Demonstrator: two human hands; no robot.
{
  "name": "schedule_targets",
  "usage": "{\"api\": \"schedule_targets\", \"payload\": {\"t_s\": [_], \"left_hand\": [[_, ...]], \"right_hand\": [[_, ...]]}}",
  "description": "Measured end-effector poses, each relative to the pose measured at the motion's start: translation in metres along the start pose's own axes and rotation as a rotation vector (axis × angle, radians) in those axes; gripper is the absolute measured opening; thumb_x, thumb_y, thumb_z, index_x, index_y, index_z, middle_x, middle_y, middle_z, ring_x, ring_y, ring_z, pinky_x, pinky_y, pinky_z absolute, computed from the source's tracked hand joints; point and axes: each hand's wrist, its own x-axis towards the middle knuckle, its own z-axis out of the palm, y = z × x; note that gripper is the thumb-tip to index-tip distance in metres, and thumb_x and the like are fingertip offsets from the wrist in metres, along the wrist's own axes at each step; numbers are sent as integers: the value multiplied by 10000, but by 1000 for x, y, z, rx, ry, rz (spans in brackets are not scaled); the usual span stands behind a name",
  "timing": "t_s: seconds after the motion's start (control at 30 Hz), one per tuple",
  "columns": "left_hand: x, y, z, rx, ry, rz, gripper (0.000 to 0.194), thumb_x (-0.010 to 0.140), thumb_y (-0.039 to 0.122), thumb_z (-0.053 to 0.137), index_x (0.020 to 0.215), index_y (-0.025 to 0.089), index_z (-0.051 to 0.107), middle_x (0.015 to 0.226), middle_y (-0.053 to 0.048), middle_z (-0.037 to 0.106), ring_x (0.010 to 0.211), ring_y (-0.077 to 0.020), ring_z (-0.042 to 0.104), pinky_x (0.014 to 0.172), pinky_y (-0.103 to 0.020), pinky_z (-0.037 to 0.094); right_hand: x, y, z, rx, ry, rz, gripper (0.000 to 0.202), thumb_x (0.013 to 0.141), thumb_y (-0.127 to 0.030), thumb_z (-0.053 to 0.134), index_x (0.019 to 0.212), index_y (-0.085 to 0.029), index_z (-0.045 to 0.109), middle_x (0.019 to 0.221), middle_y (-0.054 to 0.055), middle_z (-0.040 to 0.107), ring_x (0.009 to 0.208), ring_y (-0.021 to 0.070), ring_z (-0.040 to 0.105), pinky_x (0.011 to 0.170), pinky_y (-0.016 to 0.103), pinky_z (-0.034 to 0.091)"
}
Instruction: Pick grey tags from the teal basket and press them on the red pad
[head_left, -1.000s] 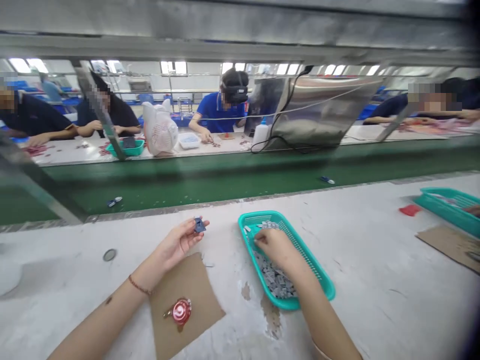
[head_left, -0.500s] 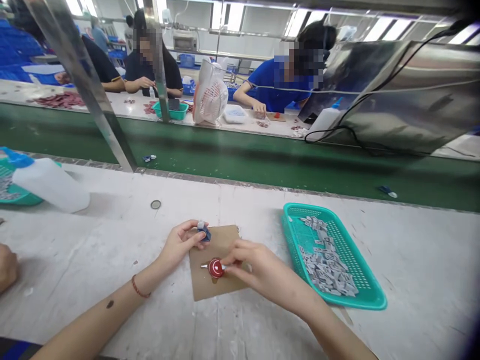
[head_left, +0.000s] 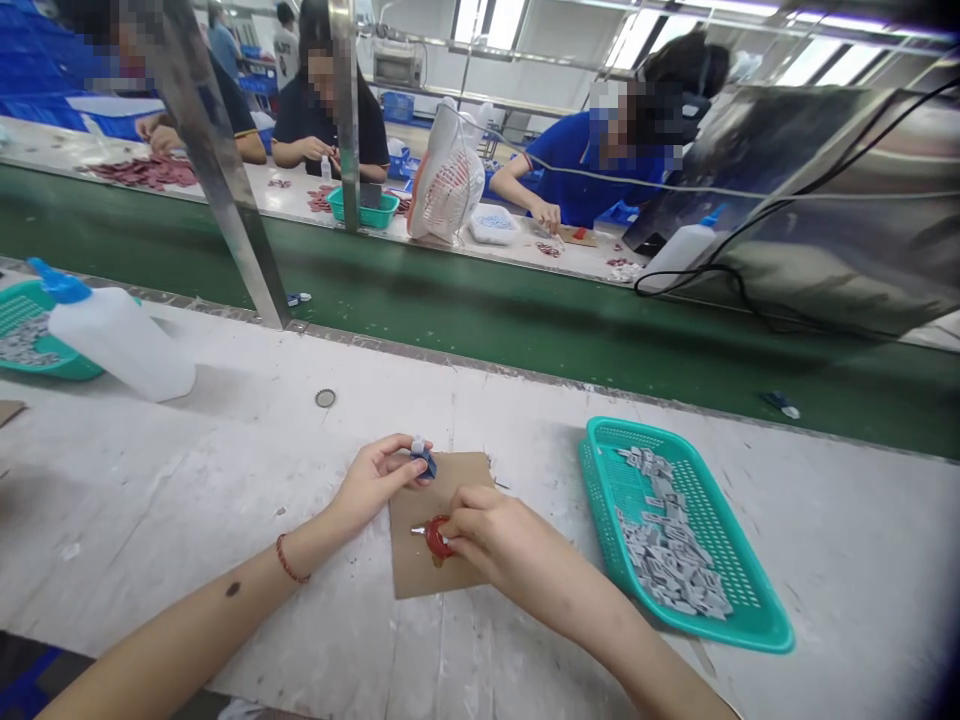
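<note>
My left hand (head_left: 381,478) is closed on a small blue-and-grey plastic part (head_left: 424,460), held at the top edge of a brown cardboard sheet (head_left: 416,577). On that sheet is a glossy red round patch (head_left: 433,540), with a thin silvery tip (head_left: 418,530) sticking out at its left. My right hand (head_left: 484,530) has its fingers pinched together at the right side of the red patch. A small pale piece (head_left: 448,542) shows at the fingertips; its shape is mostly hidden by them.
Right of my hands stands a green basket (head_left: 750,545) of small grey pieces (head_left: 675,560). A white bottle with a blue cap (head_left: 124,340) and another green basket (head_left: 75,370) are at left. Beyond a green strip (head_left: 450,320), several people work at a facing bench. A bottle cap (head_left: 325,398) lies ahead.
My view has shifted slightly. My right fingertips have come lower and closer over the red patch, covering more of it. My left hand still holds the blue-and-grey part.
</note>
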Motion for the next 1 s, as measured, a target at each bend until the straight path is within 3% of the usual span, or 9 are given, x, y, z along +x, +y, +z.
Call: {"api": "schedule_targets", "payload": {"t_s": [0.33, 0.5, 0.63, 0.77, 0.83, 1.0], "left_hand": [[0, 1, 2, -26, -34, 62, 231, 761, 296, 758, 886, 157, 623, 931, -31, 658, 836, -134, 643, 823, -272, 543], [-1, 1, 1, 38, -31, 64, 220, 785, 280, 732, 918, 172, 593, 1027, -50, 650, 873, -150, 650, 802, -271, 526], [-2, 3, 4, 70, -34, 85, 209, 790, 279, 724, 883, 180, 564, 1044, -55, 630, 902, -172, 646, 788, -291, 528], [-4, 4, 5, 66, -81, 55, 192, 813, 289, 704, 888, 177, 566, 1031, -70, 652, 855, -161, 647, 787, -294, 527], [-4, 4, 5, 65, -106, 29, 185, 827, 290, 690, 910, 175, 571, 1028, -76, 668, 863, -161, 652, 800, -288, 520], [-4, 2, 3, 70, -121, 14, 184, 833, 287, 686, 916, 174, 567, 1044, -77, 675, 878, -162, 656, 797, -275, 515]], "right_hand": [[1, 0, -5, 43, -19, 22, 304, 911, -80, 479, 833, -228, 733, 901, 25, 611, 798, 152, 619, 714, 261, 454], [-1, 7, -1, 55, 29, -19, 263, 897, -89, 518, 863, -228, 739, 896, 28, 633, 782, 163, 611, 676, 273, 439], [2, 11, -7, 321, 83, -49, 192, 888, -153, 575, 845, -235, 743, 878, 14, 665, 782, 156, 628, 699, 274, 464], [17, 22, -8, 641, 367, -59, 79, 828, -204, 669, 843, -227, 743, 900, 29, 698, 879, 182, 641, 817, 321, 483], [27, 31, -2, 760, 451, -45, 62, 811, -231, 690, 845, -223, 743, 919, 42, 697, 897, 195, 646, 845, 352, 490], [42, 46, 14, 987, 408, -14, 131, 766, -301, 743, 851, -202, 743, 935, 50, 683, 902, 203, 659, 854, 372, 522]]}}
